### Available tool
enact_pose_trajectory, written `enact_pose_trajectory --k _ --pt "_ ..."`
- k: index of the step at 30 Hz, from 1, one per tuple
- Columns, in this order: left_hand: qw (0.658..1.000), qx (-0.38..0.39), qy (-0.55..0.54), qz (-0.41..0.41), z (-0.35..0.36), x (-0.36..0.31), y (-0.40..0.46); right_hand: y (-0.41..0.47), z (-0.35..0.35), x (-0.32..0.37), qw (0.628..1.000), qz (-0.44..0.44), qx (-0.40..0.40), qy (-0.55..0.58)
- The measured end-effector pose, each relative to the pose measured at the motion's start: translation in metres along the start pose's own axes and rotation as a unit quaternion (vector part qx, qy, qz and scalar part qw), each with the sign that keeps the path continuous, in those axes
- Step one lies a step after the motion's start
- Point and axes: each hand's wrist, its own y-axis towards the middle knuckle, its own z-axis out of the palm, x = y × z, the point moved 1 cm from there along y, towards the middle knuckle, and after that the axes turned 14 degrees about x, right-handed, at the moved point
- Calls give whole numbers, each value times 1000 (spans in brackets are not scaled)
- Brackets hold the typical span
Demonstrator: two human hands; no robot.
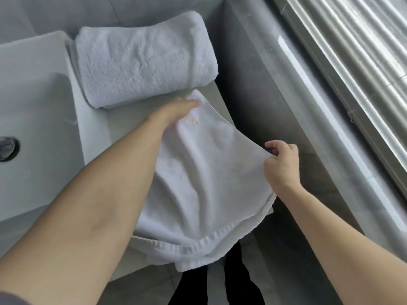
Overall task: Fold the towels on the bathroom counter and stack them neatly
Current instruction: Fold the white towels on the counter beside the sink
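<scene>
Loose towel (211, 183) lies long axis near-to-far, hem overhanging counter (97, 128). Far corner pressed flat by left hand (176, 113); right edge pinched by right hand (282, 164). Folded towel (143, 60) beyond.

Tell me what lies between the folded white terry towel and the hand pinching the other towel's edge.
Head view: the spread white towel and the left hand upon it.

- Gold stitching (191, 122) on the white towel (207, 183): too small to read.
- Sink drain (7, 148): cut by left edge.
- Tabletop (99, 133) under towel: hidden.
</scene>
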Motion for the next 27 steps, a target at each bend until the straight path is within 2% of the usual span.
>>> enact_pose_trajectory --k 4,7,10,12,14,16,20,22,25,27 --pt "984 -160 -44 59 -17 17 4 7 4 -4 979 22 110 -168" --pt "978 -198 21 54 -14 28 0 19 4 -2 977 46 115 -172" --pt "971 -217 78 60 0 25 -12 27 1 -13 985 82 91 -122" --pt "973 -202 97 50 5 29 -10 27 2 -24 988 146 58 -13" --pt "977 -194 84 4 5 29 -9 24 7 -36 965 226 36 126" --pt "978 -191 69 -42 2 31 -12 19 14 -45 942 270 40 196" --pt "989 -117 68 -66 -13 46 -27 14 21 -41 947 207 27 243" --pt "995 -87 9 -49 -22 52 -37 14 19 -30 945 152 52 286" --pt "992 -13 -89 -84 -26 55 -56 18 14 -16 918 81 102 375" --pt "986 23 -109 -126 -28 65 -63 21 11 -10 887 85 85 445"
